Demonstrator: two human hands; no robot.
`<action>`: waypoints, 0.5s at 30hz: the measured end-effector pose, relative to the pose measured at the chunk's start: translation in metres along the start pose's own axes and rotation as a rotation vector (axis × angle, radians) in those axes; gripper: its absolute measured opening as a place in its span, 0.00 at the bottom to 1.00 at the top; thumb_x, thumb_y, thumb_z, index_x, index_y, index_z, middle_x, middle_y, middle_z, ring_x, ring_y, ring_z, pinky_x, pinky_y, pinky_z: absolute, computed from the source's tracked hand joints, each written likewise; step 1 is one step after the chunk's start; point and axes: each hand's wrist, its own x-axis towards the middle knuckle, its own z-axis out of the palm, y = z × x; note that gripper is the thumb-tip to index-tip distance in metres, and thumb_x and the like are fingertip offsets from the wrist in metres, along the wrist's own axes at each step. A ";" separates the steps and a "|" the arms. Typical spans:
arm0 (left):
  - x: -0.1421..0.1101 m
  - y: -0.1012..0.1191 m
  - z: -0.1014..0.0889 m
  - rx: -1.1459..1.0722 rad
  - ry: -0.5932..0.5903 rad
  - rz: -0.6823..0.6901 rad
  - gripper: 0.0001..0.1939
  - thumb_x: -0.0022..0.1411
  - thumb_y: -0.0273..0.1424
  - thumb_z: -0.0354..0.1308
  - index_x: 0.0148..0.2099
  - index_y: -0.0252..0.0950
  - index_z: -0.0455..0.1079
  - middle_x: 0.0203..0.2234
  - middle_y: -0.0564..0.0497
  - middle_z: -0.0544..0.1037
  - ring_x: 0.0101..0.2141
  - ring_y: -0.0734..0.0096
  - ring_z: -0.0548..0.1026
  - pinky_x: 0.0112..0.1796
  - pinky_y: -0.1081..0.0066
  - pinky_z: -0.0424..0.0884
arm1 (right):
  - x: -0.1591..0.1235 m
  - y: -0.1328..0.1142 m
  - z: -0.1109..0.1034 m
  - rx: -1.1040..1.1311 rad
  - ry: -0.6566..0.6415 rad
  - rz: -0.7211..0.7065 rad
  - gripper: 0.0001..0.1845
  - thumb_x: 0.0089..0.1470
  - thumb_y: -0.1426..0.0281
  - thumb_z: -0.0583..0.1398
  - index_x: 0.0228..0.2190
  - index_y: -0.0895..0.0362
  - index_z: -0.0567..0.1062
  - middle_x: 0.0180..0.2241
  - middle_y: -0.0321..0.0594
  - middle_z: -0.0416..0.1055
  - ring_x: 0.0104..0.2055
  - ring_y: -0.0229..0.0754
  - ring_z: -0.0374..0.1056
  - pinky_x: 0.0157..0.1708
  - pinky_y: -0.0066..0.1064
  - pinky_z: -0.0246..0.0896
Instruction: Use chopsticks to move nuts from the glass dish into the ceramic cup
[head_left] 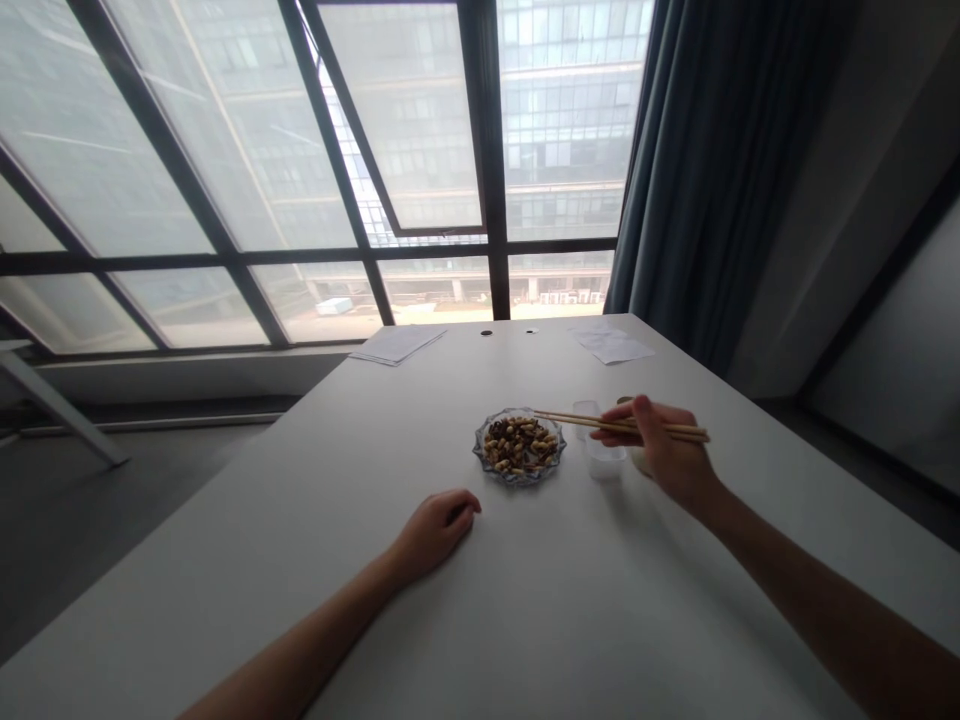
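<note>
A pair of wooden chopsticks (pixel 574 417) is gripped in my right hand (pixel 664 445), raised over the right side of the table. Their tips point left, near the far right rim of a scalloped clear glass dish (pixel 519 481). Nothing shows between the tips. Inside the dish lies a heap of tan, peanut-like pieces (pixel 523 443) mixed with dark brown bits. My left hand (pixel 439 530) rests on the tabletop, in front and to the left of the dish, with its fingers loosely curled and nothing visible in them.
Small clear plastic containers (pixel 606 464) stand right of the dish, below the chopsticks. A pale rounded object (pixel 642 461) is partly hidden behind my right hand. Papers lie at the far left (pixel 397 345) and far right (pixel 613 344) of the white table (pixel 262 560). Windows and a dark curtain (pixel 705 180) stand beyond.
</note>
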 end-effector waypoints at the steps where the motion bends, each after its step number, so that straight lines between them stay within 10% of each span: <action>1: -0.001 0.001 0.000 -0.002 -0.003 -0.003 0.13 0.64 0.31 0.51 0.39 0.36 0.78 0.26 0.53 0.78 0.29 0.67 0.73 0.35 0.72 0.67 | 0.008 0.002 0.010 0.002 -0.033 0.017 0.28 0.57 0.46 0.62 0.32 0.59 0.82 0.31 0.47 0.82 0.31 0.48 0.81 0.34 0.37 0.79; 7: -0.003 0.002 -0.002 -0.013 -0.035 -0.015 0.12 0.64 0.30 0.51 0.39 0.37 0.77 0.30 0.52 0.80 0.31 0.67 0.74 0.37 0.71 0.67 | 0.033 0.042 0.052 -0.052 -0.226 0.090 0.27 0.56 0.46 0.62 0.30 0.60 0.81 0.29 0.47 0.80 0.31 0.50 0.79 0.34 0.40 0.77; 15: -0.004 0.001 -0.003 -0.032 -0.075 -0.008 0.11 0.64 0.26 0.51 0.39 0.38 0.76 0.31 0.51 0.79 0.35 0.65 0.75 0.40 0.71 0.67 | 0.041 0.064 0.047 -0.191 -0.361 0.099 0.25 0.62 0.50 0.59 0.34 0.59 0.82 0.30 0.47 0.81 0.31 0.49 0.78 0.33 0.37 0.74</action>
